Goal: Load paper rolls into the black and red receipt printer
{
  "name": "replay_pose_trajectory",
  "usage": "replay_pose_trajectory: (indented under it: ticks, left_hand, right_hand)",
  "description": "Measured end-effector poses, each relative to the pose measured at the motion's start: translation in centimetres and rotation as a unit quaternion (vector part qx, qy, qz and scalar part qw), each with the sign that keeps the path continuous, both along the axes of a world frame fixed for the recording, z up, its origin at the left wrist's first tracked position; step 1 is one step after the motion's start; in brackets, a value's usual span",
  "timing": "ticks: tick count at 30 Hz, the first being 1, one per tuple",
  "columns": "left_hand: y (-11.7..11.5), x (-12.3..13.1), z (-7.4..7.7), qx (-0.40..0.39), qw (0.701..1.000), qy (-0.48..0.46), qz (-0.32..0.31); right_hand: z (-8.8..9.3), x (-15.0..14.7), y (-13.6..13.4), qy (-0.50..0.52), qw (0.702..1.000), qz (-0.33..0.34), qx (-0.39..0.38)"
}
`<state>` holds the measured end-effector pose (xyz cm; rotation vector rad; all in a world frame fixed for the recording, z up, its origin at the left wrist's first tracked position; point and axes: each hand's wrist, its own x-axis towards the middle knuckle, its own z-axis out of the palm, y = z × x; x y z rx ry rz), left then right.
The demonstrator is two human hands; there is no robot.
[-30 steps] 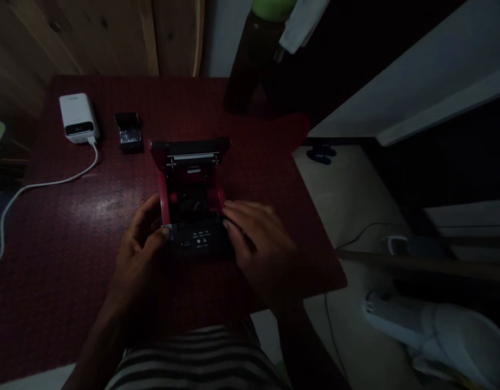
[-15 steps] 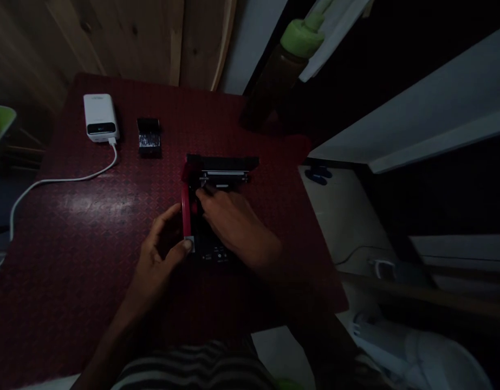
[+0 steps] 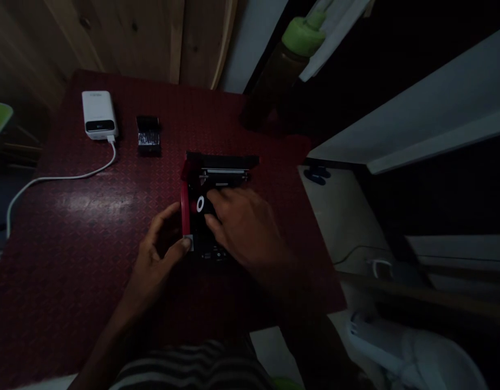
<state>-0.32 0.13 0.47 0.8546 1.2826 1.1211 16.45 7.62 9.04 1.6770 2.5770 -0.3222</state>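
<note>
The red table (image 3: 63, 244) fills most of my view. At its far side, beyond my right hand, stands a dark bottle (image 3: 270, 86) with a green top. Nearer me, between my hands, sits a small red-and-black device (image 3: 185, 211), its lid (image 3: 227, 162) tipped up at the far side. My left hand (image 3: 156, 260) has it by the near left corner — thumb on top, fingers curled against the outer wall. My right hand (image 3: 241, 222) reaches over the open middle from the right. Well off to the left lie a white power bank (image 3: 99, 114) and a little dark object (image 3: 148, 135) beside it. Smallest of all is the dark roll (image 3: 200, 204), inside the device; it seems to be pinched between my right thumb and fingers, though they hide most of it. Its white-ringed end faces left, toward the red side wall, so I judge its long axis runs crosswise — my right hand on it, the left only beyond that wall.
</note>
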Motion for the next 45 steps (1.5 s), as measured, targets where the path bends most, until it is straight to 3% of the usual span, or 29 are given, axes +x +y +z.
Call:
replay_pose_trajectory:
  ticks: [3, 7, 10, 14, 18, 23, 30, 35, 38, 42, 45]
  left_hand:
    - [-0.1, 0.1, 0.2, -0.012, 1.0, -0.013, 0.002]
    - [-0.2, 0.1, 0.1, -0.023, 1.0, 0.003, 0.0]
    - [-0.2, 0.1, 0.0, -0.024, 0.999, 0.028, 0.008]
    - [0.0, -0.1, -0.3, -0.019, 0.999, 0.045, 0.005]
    - [0.1, -0.5, -0.8, -0.001, 0.998, 0.065, -0.003]
    - [0.1, -0.3, -0.1, -0.02, 0.997, 0.072, -0.003]
    - [0.2, 0.2, 0.7, -0.026, 0.997, 0.075, 0.017]
    - [0.2, 0.2, 0.3, -0.034, 0.998, 0.059, 0.017]
    - [0.3, 0.1, 0.1, -0.035, 0.998, 0.056, 0.014]
    - [0.4, 0.0, -0.2, -0.018, 0.997, 0.075, 0.01]
    - [0.4, -0.1, -0.4, -0.013, 0.996, 0.085, 0.014]
  right_hand:
    - [0.5, 2.7, -2.1, 0.153, 0.984, 0.008, 0.09]
    - [0.2, 8.2, -2.9, 0.384, 0.914, -0.068, 0.107]
    - [-2.3, 11.8, -1.2, 0.481, 0.85, -0.184, 0.11]
    - [-7.8, 13.5, 2.1, 0.533, 0.782, -0.286, 0.15]
    - [-11.8, 12.4, 3.3, 0.499, 0.809, -0.299, 0.087]
    - [-13.6, 11.0, 3.0, 0.476, 0.829, -0.287, 0.055]
    - [-14.0, 12.2, 1.7, 0.47, 0.833, -0.291, 0.03]
    - [-12.8, 14.3, -3.7, 0.459, 0.829, -0.32, 0.019]
    - [-11.9, 14.0, -6.4, 0.458, 0.84, -0.288, -0.025]
    - [-12.3, 12.1, -7.1, 0.465, 0.854, -0.227, -0.046]
    - [-12.0, 11.9, -7.0, 0.46, 0.855, -0.237, -0.039]
